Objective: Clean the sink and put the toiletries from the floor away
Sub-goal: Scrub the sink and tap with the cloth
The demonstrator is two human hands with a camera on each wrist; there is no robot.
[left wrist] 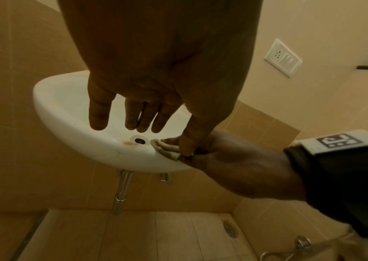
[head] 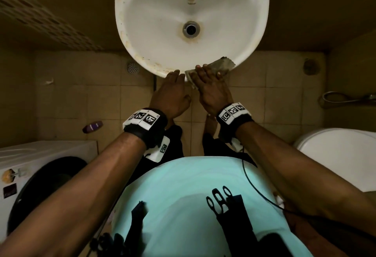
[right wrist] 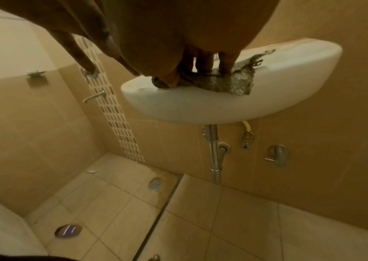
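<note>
Floor: tiled, open below the sink on both sides. Washer: left of the sink, nearer the person. Toilet: right of the sink, nearer the person. Sink: white, wall-hung, its front rim stained brown on the left; the bowl holds only the drain. Drain pipe: drops from under the sink, with a valve just to its right. Floor drain: below the sink's left edge. Bottle: purple, lying on the floor left of the sink, beside the washer. Right hand: fingers nearly straight, pressing a grey cloth flat onto the sink's front-right rim; the cloth drapes over the rim's outer edge. Left hand: just left of the right hand, at the front rim; grip relaxed and spread, fingers extended, holding nothing.
</note>
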